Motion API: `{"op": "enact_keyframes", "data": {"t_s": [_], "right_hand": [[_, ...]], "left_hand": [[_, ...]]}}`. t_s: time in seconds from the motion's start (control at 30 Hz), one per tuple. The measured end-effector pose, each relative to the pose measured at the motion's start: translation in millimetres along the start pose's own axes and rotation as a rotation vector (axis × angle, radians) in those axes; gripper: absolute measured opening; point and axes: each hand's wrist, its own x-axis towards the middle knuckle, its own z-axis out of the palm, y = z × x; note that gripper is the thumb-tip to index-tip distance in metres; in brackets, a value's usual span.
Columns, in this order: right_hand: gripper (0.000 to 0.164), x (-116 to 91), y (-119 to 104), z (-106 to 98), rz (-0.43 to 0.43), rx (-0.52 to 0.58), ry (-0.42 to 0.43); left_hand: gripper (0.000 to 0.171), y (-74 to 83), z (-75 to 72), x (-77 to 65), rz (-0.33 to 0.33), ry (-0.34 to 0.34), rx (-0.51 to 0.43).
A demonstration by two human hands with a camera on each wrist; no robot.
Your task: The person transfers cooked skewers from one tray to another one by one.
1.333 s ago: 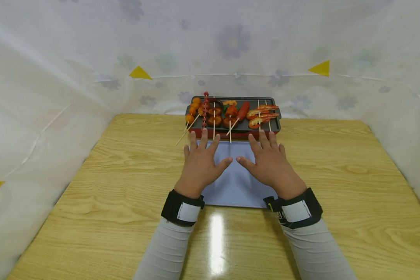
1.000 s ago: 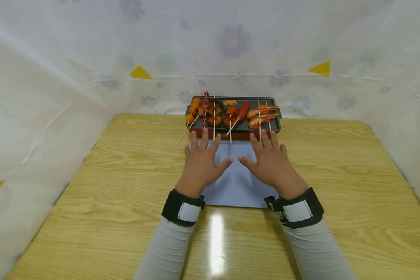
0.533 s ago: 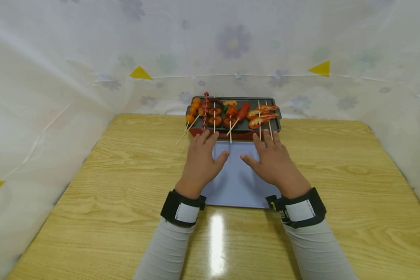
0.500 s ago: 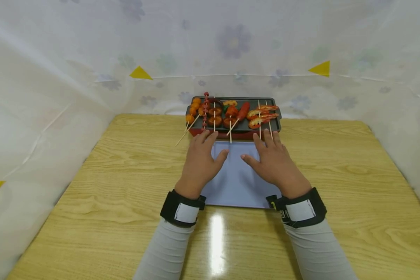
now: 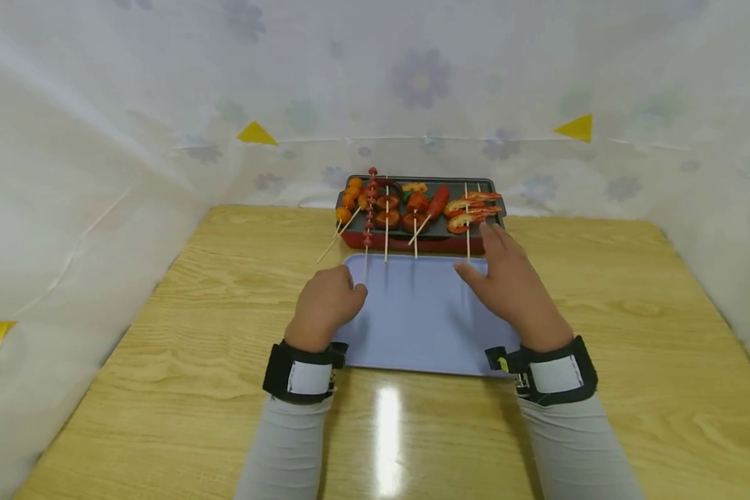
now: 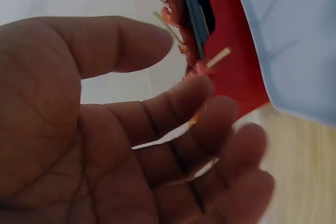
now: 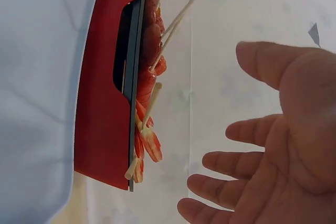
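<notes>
My left hand (image 5: 327, 305) hovers at the left edge of the blue-grey tray (image 5: 419, 326), fingers bent. The left wrist view shows a gap between thumb and fingers, with nothing held. Just beyond that hand, a skewer of small red pieces (image 5: 369, 208) lies on the grill, its stick pointing toward the hand. My right hand (image 5: 512, 292) is held over the tray's right side, fingers extended and thumb apart. Its fingertips are nearest the shrimp skewers (image 5: 471, 221). The red tabletop grill with a dark plate (image 5: 425, 243) stands behind the tray.
Other skewers on the grill carry orange balls (image 5: 348, 199), round brown slices (image 5: 387, 219) and a red sausage (image 5: 439, 201). Several sticks jut over its front edge. A pale flowered curtain (image 5: 419, 83) hangs behind the wooden table (image 5: 212, 305).
My left hand has drawn back and to the left, its fingers bending more. The right hand has shifted slightly right. The skewers, grill and tray keep their places; the head view has tilted a little.
</notes>
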Motion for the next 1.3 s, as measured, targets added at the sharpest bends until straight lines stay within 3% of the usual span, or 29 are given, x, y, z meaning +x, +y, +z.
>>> {"op": "enact_keyframes", "data": {"t_s": [0.2, 0.33, 0.43, 0.7, 0.9, 1.1, 1.3], "right_hand": [[0.078, 2, 9, -5, 0.035, 0.130, 0.129], [0.075, 4, 15, -9, 0.073, 0.170, 0.233], [0.071, 6, 20, -11, 0.105, 0.189, 0.266], [0.058, 14, 29, -7, 0.201, 0.170, 0.212], [0.054, 23, 37, 1, 0.254, 0.169, 0.178], [0.051, 29, 44, 15, 0.265, 0.165, 0.175], [0.043, 33, 46, 21, 0.240, 0.148, 0.194]], "left_hand": [[0.032, -12.4, 0.6, 5.3, -0.103, -0.099, 0.076], [0.031, -17.5, 3.9, 10.9, -0.112, -0.143, 0.061], [0.029, -19.3, 7.4, 14.9, -0.119, -0.149, 0.029], [0.024, -26.7, 19.5, 23.2, -0.184, -0.167, 0.019], [0.013, -34.2, 23.3, 25.2, -0.111, -0.174, -0.019], [0.016, -41.7, 24.9, 28.4, -0.034, -0.197, -0.026], [0.017, -41.8, 22.8, 28.0, -0.076, -0.223, -0.016]]}}
